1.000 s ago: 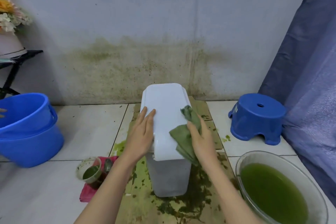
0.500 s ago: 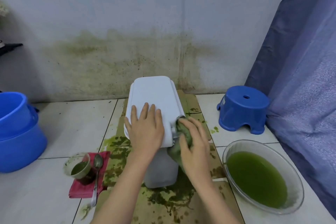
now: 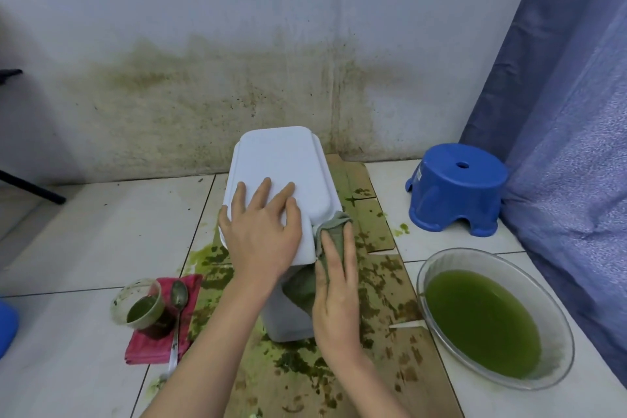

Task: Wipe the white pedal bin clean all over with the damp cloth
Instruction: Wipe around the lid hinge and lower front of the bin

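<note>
The white pedal bin (image 3: 281,163) stands upright on stained cardboard near the wall, its lid closed. My left hand (image 3: 261,231) lies flat on the near part of the lid, fingers straight and spread. My right hand (image 3: 336,292) presses the green damp cloth (image 3: 330,231) against the bin's right side, just under the lid's near right corner. The fingers lie straight over the cloth. Part of the cloth hangs down against the bin's front wall below the lid.
A glass bowl of green liquid (image 3: 488,319) sits on the floor at right, with a blue stool (image 3: 454,190) behind it and a blue curtain (image 3: 570,146) beyond. At left a small cup of green paste (image 3: 140,304) and a spoon (image 3: 176,309) rest on a pink cloth (image 3: 159,346). Green splatter covers the cardboard (image 3: 373,332).
My right hand moved the cloth from the lid's right edge down onto the bin's side under the lid. My left hand slid from the lid's left edge to its near top.
</note>
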Tool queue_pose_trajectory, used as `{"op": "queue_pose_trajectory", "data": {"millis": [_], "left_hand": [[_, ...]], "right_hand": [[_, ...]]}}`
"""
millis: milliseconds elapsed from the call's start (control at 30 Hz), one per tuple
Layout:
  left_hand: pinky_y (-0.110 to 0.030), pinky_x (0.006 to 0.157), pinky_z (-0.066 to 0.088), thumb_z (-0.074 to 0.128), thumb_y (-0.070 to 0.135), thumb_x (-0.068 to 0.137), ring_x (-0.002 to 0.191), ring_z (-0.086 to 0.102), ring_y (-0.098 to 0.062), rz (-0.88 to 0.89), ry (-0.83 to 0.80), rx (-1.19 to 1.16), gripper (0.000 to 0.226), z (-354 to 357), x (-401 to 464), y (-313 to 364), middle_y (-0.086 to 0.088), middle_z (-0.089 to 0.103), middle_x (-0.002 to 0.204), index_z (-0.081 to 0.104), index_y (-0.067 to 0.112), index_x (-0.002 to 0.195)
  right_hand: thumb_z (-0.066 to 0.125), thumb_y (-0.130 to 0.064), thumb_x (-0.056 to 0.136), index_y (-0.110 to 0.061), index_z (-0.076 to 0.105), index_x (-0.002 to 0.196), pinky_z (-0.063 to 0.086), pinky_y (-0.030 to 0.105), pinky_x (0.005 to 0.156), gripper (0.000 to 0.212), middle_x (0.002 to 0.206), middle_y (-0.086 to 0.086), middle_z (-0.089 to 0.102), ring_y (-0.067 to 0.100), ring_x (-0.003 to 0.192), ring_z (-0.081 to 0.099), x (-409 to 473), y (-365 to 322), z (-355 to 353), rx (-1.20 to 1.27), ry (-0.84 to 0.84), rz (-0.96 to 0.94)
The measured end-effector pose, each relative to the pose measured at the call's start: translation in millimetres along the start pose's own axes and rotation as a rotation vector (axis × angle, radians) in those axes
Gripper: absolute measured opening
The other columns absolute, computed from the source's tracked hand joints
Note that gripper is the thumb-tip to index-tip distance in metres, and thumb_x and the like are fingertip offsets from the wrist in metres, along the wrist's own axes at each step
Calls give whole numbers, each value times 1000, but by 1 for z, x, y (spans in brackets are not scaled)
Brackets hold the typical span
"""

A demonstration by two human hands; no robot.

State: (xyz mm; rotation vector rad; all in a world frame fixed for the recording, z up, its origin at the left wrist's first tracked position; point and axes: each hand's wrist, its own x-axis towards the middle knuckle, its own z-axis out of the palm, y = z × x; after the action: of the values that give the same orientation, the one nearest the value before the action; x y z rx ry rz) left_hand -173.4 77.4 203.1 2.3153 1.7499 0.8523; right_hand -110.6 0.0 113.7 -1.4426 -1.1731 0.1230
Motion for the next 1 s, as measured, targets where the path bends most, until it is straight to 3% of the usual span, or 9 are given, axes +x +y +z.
{"op": "queue_pose_trajectory", "data": {"millis": [133, 233, 400, 467, 567, 733, 867, 933, 1000], "left_hand": [[-52, 112, 19, 22, 47, 86, 142, 22, -26, -15, 15, -36, 52, 0, 5, 1, 7, 45, 145, 56, 43, 126], [-51, 112, 19, 21, 48, 86, 142, 22, -26, -21, 15, -53, 52, -2, 11, 3, 8, 45, 145, 56, 45, 125], [-50, 113, 19, 20, 53, 82, 142, 21, -23, -41, -31, -54, 53, -3, 26, 9, 13, 43, 145, 54, 52, 122], [-48, 114, 19, 22, 57, 81, 143, 20, -21, -53, -50, -82, 51, -5, 33, 7, 16, 42, 145, 54, 55, 121], [-47, 113, 22, 28, 60, 80, 142, 22, -20, -62, -43, -127, 47, -8, 36, -1, 17, 45, 143, 56, 55, 117], [-46, 114, 22, 31, 59, 80, 142, 22, -20, -50, -25, -135, 45, -7, 21, -6, 16, 46, 142, 58, 54, 116], [-46, 113, 23, 30, 60, 80, 141, 22, -20, -54, -33, -124, 46, -6, 24, -5, 16, 46, 142, 58, 55, 116], [-46, 113, 24, 30, 60, 79, 141, 23, -20, -50, -38, -127, 46, -6, 28, -4, 17, 46, 142, 58, 55, 116], [-47, 113, 24, 31, 60, 79, 141, 23, -19, -64, -31, -156, 45, -6, 33, -2, 17, 47, 141, 58, 54, 115]], "right_hand": [[23, -44, 98, -71, 0, 130, 14, -3, 102, 48, 154, -28, -6, -20, 135, -1, -1, 0, 4, 182, -81, 211], [22, -38, 97, -56, 9, 134, 9, -3, 103, 43, 153, -26, 1, -17, 137, -1, 24, -9, 3, 351, 2, 297], [26, -42, 98, -58, 5, 132, 11, 1, 107, 43, 150, -31, -1, -20, 134, -1, 27, 16, 25, 396, 9, 335], [27, -37, 100, -55, 4, 132, 13, -7, 97, 44, 152, -25, -1, -23, 132, 1, 2, 43, 38, 333, -2, 440], [25, -34, 100, -48, 2, 133, 8, -14, 86, 42, 149, -23, 0, -3, 143, 3, -28, 65, 50, 349, -54, 686], [25, -40, 100, -45, 9, 144, 14, 13, 111, 47, 156, -20, 5, -1, 144, 5, 9, 31, 50, 438, 100, 513], [28, -36, 100, -32, 14, 148, 16, 18, 115, 51, 156, -14, 13, 0, 143, 10, 23, 24, 51, 439, 156, 345], [26, -40, 100, -41, 18, 144, 21, 22, 114, 45, 153, -17, 20, 3, 143, 16, 5, 48, 54, 459, 143, 465], [23, -44, 100, -46, 18, 141, 25, 31, 113, 41, 147, -17, 27, 12, 141, 24, -22, 82, 58, 512, 71, 826]]}}
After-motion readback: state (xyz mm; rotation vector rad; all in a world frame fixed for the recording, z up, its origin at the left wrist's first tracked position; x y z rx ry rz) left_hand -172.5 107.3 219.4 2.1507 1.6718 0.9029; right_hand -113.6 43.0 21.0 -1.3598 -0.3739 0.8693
